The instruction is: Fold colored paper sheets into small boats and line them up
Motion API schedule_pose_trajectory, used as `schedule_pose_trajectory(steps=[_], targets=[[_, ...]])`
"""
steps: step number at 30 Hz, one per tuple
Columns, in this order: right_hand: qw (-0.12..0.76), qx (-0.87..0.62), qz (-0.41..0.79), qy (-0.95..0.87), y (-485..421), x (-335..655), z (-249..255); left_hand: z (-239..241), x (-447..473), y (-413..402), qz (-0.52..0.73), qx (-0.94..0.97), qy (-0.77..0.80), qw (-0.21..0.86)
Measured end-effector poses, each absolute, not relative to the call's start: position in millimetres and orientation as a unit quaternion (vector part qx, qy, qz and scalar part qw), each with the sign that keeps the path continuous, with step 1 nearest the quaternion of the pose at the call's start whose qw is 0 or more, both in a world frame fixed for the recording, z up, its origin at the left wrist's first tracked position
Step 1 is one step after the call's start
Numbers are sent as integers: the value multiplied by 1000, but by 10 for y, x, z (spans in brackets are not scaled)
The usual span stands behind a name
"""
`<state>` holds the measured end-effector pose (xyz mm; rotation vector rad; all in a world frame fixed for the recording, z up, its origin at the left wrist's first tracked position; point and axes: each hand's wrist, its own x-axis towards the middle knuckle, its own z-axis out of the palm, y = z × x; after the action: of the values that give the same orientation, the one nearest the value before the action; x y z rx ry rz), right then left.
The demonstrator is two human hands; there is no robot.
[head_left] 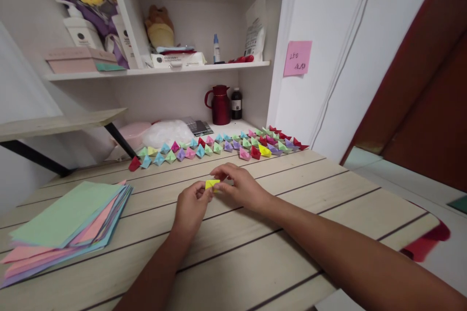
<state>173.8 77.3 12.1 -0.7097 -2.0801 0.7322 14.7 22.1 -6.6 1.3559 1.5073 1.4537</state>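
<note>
Head view: at the centre of the frame, a small folded piece of yellow paper sits between both hands, above the plank-patterned table. The left hand pinches its left side between thumb and fingers; the right hand has its thumb at the right edge and its fingers arched above, though whether it grips I cannot tell. Behind them, across the middle of the frame, stand rows of multicoloured origami boats. A fanned stack of coloured paper sheets, pale green on top, lies at lower left. At upper centre, a dark red vacuum jug stands beside a dark bottle; a pink sticky note is stuck up at upper right.
</note>
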Motion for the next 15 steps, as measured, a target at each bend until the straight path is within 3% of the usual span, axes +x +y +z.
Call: schedule_pose_trajectory(steps=[7,15], targets=[[366,-347,258,-824,805,1731,65,-55,204,187,489,582,589,275],[360,-369,259,-817,822,1733,64,-84,172,236,517,571,597,225]])
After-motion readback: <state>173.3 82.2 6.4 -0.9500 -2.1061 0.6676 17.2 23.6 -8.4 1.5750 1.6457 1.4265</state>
